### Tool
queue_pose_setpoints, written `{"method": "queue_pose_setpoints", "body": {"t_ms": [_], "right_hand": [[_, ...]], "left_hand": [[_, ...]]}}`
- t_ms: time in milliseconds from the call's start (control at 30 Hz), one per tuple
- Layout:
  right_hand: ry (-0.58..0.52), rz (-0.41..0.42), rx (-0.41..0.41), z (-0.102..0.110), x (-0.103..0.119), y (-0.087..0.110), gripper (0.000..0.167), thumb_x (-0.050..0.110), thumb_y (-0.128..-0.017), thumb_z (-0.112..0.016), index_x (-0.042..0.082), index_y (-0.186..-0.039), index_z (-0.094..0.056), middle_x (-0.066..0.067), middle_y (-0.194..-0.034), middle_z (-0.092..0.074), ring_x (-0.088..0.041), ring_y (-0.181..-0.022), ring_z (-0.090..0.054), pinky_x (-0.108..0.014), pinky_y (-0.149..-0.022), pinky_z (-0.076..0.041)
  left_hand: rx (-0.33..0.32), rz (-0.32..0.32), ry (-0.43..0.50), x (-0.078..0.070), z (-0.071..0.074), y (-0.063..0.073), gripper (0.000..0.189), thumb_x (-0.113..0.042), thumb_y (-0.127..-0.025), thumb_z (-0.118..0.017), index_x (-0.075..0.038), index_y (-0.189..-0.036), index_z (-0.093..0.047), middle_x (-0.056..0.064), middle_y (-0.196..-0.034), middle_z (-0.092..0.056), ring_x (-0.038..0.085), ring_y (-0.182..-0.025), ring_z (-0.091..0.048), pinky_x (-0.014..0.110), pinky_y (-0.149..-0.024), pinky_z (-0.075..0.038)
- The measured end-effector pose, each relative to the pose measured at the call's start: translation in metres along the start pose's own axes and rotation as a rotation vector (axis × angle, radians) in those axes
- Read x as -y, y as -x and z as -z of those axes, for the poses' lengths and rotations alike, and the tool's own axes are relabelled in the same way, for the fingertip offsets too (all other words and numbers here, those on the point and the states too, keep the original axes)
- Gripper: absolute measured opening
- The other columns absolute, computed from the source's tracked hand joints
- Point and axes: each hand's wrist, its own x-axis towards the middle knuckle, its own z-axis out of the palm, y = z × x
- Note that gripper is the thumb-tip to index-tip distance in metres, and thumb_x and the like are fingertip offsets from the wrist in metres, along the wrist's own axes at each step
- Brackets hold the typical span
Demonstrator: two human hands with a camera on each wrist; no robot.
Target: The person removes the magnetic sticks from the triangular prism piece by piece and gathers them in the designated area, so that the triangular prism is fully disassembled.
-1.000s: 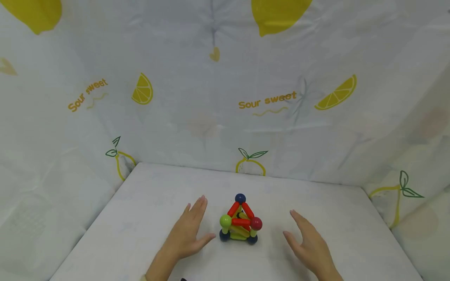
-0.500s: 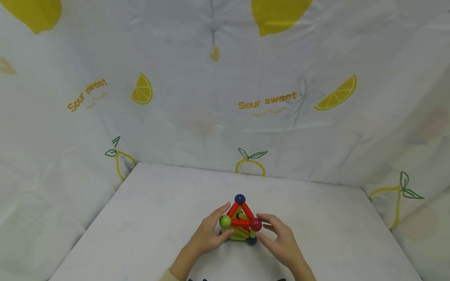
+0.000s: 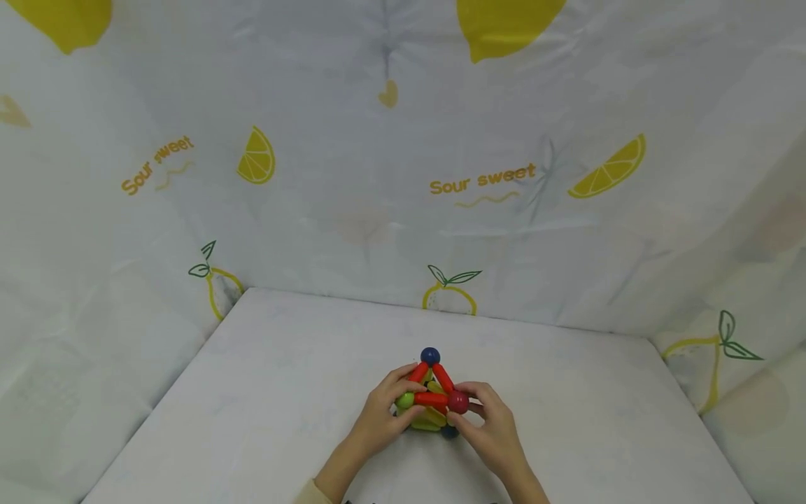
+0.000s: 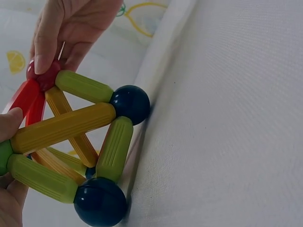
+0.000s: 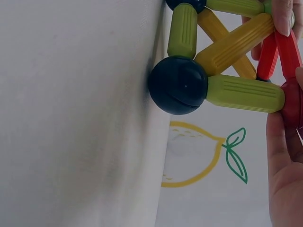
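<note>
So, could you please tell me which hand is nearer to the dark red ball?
Right hand: it pinches the dark red ball; the left hand holds the light green ball, further left.

balls (image 4: 100, 202): glossy smooth plastic | rods (image 4: 64, 128): ridged plastic | tabletop (image 4: 218, 118): matt, cloth-like

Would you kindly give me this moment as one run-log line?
Left hand: pinches green ball | Right hand: pinches red ball | Red stick: links those balls | Ball-and-stick frame: joined, between both hands
</note>
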Motion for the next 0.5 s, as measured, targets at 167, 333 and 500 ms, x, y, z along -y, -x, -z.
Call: {"method": "queue_pose_setpoints", "body": {"t_ms": [167,333,500], "right_hand": [[-0.025,-0.012,0.024,0.0015,-0.0011,-0.0021,0.04,0.001,-0.07,-0.081,0.014,-0.104,-0.063,0.005,-0.101,-0.062,-0.008,-0.092,-0.061,-0.017,-0.079,-0.055],[-0.038,-0.006,0.043,0.0051,0.0078,-0.005,0.038,-0.002,-0.07,-0.08,0.009,-0.103,-0.064,0.0,-0.102,-0.062,-0.011,-0.092,-0.062,-0.016,-0.078,-0.055],[-0.067,0.002,0.072,0.0057,0.0041,-0.0065,0.036,-0.001,-0.072,-0.078,0.01,-0.104,-0.064,0.0,-0.104,-0.063,-0.009,-0.094,-0.061,-0.017,-0.08,-0.054]], "left_hand": [[-0.004,-0.006,-0.011,0.0003,0.0001,0.0004,0.024,-0.024,-0.088,-0.067,-0.013,-0.109,-0.066,0.005,-0.139,-0.05,0.025,-0.125,-0.052,0.042,-0.099,-0.048],[-0.008,-0.011,-0.013,0.0006,0.0001,0.0004,0.024,-0.023,-0.087,-0.068,-0.013,-0.109,-0.065,0.006,-0.139,-0.05,0.026,-0.124,-0.052,0.041,-0.099,-0.048],[-0.01,-0.009,-0.016,0.0015,0.0,0.0005,0.023,-0.023,-0.087,-0.068,-0.013,-0.108,-0.065,0.006,-0.138,-0.051,0.025,-0.124,-0.053,0.041,-0.099,-0.048]]}}
